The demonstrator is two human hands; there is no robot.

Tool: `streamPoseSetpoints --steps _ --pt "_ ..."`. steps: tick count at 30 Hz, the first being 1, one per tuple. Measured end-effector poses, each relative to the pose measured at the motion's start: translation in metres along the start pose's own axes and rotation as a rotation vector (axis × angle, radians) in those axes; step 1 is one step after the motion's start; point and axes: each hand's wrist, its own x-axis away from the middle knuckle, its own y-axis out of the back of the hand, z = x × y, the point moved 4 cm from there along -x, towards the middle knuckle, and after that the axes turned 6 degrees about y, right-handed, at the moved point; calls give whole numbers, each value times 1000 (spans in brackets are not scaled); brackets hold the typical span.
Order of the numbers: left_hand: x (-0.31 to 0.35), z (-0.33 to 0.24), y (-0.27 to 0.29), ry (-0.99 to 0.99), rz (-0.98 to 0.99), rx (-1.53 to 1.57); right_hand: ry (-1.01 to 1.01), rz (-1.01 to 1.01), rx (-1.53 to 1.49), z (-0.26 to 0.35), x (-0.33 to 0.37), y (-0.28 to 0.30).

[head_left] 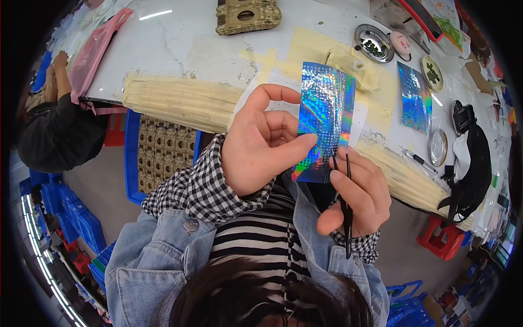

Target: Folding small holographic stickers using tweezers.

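My left hand (250,144) pinches a blue, rainbow-shiny holographic sheet (321,98) between thumb and fingers, holding it tilted above the table's near edge. The sheet carries rows of small marks, and its right part looks like a second layer or a bent edge. In my right hand (362,191) is a pair of black tweezers (347,218), with the tips up at the sheet's lower right edge. Whether the tips grip anything there is too small to tell. My right fingertips are close to that same edge.
On the white table (180,49) lie a camouflage-patterned housing (248,15), a metal dish (374,43) of small dark pieces, another dish (432,73), a second holographic sheet (414,98) and a black bag (471,169). A blue crate (131,158) of housings stands lower left. Another person (60,131) sits at left.
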Motion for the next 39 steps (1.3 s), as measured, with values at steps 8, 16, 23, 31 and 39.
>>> streamPoseSetpoints --steps 8,16,23,31,39 --pt "1 0 4 20 -1 -74 76 -3 -10 -1 -2 -12" --pt "1 0 4 30 18 -19 38 47 -25 -1 -6 -14" --pt "1 -1 6 42 20 -19 11 39 -46 -1 -5 -15" --pt "2 0 8 36 27 -10 -20 43 -79 -2 -6 -16" --pt "3 2 9 -2 6 -49 -55 30 -90 -1 -8 -16"
